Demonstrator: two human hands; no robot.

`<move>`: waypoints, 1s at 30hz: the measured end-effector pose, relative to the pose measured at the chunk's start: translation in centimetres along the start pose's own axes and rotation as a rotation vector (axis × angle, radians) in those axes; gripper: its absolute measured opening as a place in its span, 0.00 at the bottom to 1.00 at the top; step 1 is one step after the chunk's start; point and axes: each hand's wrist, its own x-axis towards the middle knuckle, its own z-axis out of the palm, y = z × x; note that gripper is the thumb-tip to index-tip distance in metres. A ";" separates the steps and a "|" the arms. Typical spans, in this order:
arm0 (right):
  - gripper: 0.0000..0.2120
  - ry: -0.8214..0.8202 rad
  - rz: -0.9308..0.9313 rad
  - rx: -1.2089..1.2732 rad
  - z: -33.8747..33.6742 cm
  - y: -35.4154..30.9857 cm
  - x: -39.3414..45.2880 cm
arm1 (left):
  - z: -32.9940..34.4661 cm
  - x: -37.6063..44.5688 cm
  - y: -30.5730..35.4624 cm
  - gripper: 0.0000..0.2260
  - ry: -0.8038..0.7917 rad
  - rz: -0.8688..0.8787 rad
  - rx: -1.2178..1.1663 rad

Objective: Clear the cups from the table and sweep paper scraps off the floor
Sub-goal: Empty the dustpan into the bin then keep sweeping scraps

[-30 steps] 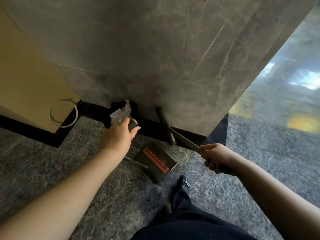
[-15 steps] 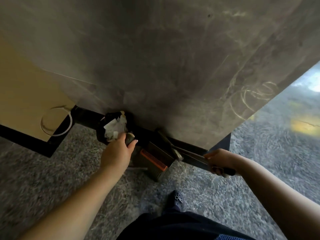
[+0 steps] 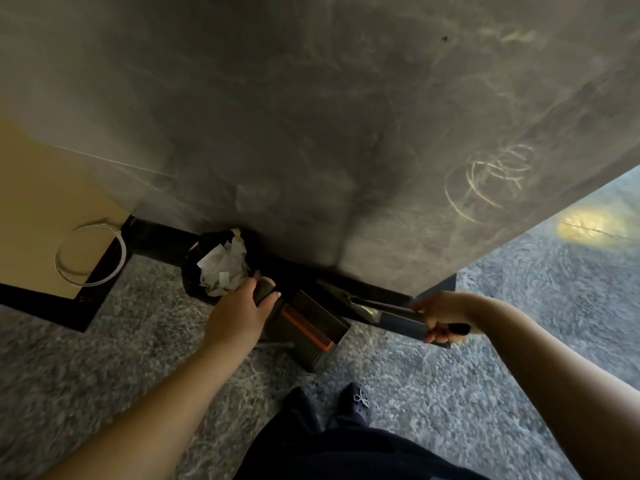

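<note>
My left hand (image 3: 239, 315) grips the top of the dustpan's upright handle (image 3: 264, 287). The dark dustpan (image 3: 313, 329), with an orange comb strip, stands on the floor just right of that hand. A black-lined bin (image 3: 197, 271) holding white paper scraps (image 3: 223, 268) sits at the foot of the grey wall, right behind my left hand. My right hand (image 3: 441, 315) grips the broom handle (image 3: 388, 308), which runs low and leftward toward the wall's dark skirting. The broom head is in shadow by the skirting.
A grey marble wall (image 3: 346, 133) fills the upper view, with black skirting (image 3: 363, 289) along its base. A tan panel (image 3: 41, 202) with a white ring stands at the left. Speckled grey floor (image 3: 519, 341) spreads right; my dark shoes (image 3: 358, 398) stand below the dustpan.
The view has moved closer to the wall and bin. The broom has swung down lower toward the skirting, and my right hand has moved right. My left hand keeps its hold on the dustpan handle.
</note>
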 end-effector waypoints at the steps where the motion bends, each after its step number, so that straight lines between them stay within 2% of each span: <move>1: 0.25 -0.007 -0.002 0.009 -0.2 -0.2 -0.1 | 0.2 0.3 -0.2 0.21 -0.002 0.006 0.005; 4: 0.23 -0.004 -0.045 0.114 -0.4 -0.1 -0.2 | 0.8 1.0 -0.7 0.22 -0.021 0.024 0.004; 9: 0.13 0.032 -0.152 0.217 -0.3 0.7 -1.4 | 1.6 1.7 -1.0 0.23 -0.026 0.023 -0.001; 11: 0.10 0.048 -0.151 0.384 -0.4 1.1 -1.4 | 1.8 2.0 -1.1 0.24 -0.043 0.010 -0.015; 13: 0.06 0.118 -0.178 0.576 -0.3 1.5 -1.0 | 2.1 2.3 -1.3 0.24 -0.047 0.004 -0.031; 15: 0.04 0.222 -0.246 0.610 0.1 1.8 -0.6 | 2.3 2.3 -1.2 0.24 -0.037 0.008 -0.028; 18: 0.04 0.389 -0.367 0.593 0.5 2.5 -0.1 | 2.7 2.5 -0.8 0.23 -0.035 0.023 -0.023; 21: 0.09 0.625 -0.485 0.434 0.7 3.2 0.5 | 2.7 2.8 -0.4 0.22 -0.032 0.017 -0.035; 27: 0.10 0.733 -0.628 0.448 -0.1 2.5 0.4 | 2.3 2.9 0.5 0.23 -0.044 0.003 -0.030; 30: 0.04 0.790 -0.653 0.362 -2.4 1.4 -0.4 | 1.6 3.1 1.1 0.21 -0.020 0.024 -0.036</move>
